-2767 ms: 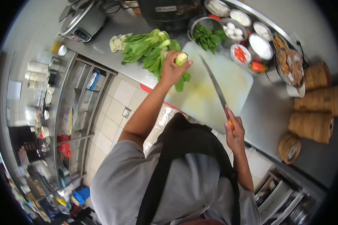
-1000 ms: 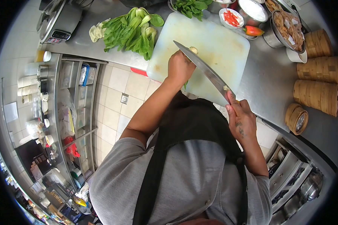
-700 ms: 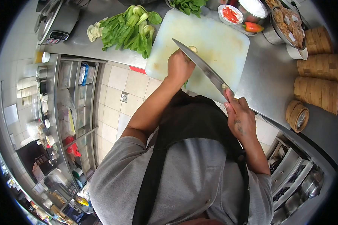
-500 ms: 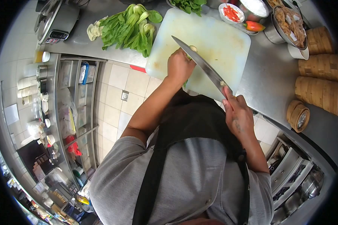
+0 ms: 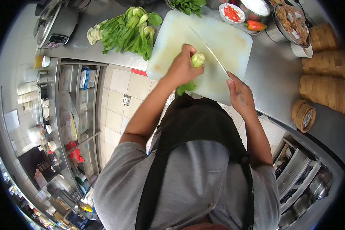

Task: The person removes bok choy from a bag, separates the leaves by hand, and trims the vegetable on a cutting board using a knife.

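In my left hand [image 5: 183, 68] is a bok choy [image 5: 197, 60], its pale root end facing the blade and its green leaves hanging below my wrist. My fingers are closed around the stem, over the near part of a white cutting board [image 5: 222, 40]. My right hand [image 5: 240, 95] grips a long kitchen knife [image 5: 217, 60] by the handle, the blade pointing up and left over the board. A small gap separates the blade from the bok choy. Most of the handle is hidden inside my fingers.
Left of the board lies a heap of bok choy [image 5: 131, 32]. Behind it are more leafy greens [image 5: 188, 5], a bowl of cut red pepper [image 5: 232, 13], a red-orange pepper [image 5: 255, 25] and a bowl of browned food [image 5: 292, 23]. Bamboo steamers [image 5: 321, 92] line the right side.
The knife has drawn away from the bok choy and turned edge-on to view. My left hand has rolled, so the bok choy's root end now shows.
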Tool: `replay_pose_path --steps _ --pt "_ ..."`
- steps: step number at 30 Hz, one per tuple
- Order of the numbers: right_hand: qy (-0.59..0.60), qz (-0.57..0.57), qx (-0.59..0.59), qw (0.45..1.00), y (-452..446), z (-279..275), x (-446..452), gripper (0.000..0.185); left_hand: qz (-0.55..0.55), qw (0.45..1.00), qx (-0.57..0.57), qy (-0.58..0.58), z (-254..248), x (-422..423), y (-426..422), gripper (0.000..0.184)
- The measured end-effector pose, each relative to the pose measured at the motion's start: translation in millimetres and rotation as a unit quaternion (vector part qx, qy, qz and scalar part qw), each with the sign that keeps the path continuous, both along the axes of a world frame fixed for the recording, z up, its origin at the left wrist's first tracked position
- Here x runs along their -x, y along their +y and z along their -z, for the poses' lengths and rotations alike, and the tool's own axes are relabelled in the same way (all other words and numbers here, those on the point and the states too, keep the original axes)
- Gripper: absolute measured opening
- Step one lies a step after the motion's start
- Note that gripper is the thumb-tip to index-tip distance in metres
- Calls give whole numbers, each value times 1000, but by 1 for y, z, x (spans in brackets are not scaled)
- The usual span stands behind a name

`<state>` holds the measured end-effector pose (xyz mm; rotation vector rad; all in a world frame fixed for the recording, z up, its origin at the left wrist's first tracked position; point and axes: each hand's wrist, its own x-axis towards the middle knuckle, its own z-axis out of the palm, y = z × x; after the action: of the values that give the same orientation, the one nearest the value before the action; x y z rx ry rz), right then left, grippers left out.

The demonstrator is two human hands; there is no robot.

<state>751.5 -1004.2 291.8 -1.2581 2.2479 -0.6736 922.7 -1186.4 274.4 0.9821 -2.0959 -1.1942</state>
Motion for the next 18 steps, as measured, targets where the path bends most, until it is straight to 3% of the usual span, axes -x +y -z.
replay_pose_path --steps 3,6,7,8,11,18 --pt "-75 63 -4 995 21 21 13 40 150 980 -51 -123 -9 -13 -49 41" --pt "-234 154 1 960 37 13 14 35 310 926 109 -183 13 -14 -86 50" --pt "-220 137 10 966 43 14 15 36 349 900 177 -190 19 -15 -91 53" --pt "-205 120 21 971 49 20 19 37 322 884 198 -274 11 -15 -85 57" --pt "-100 56 -1 993 60 30 36 36 254 887 265 -279 18 -20 -81 49" --pt "131 -81 -78 985 61 11 58 36 301 893 176 -286 22 -30 -90 47"
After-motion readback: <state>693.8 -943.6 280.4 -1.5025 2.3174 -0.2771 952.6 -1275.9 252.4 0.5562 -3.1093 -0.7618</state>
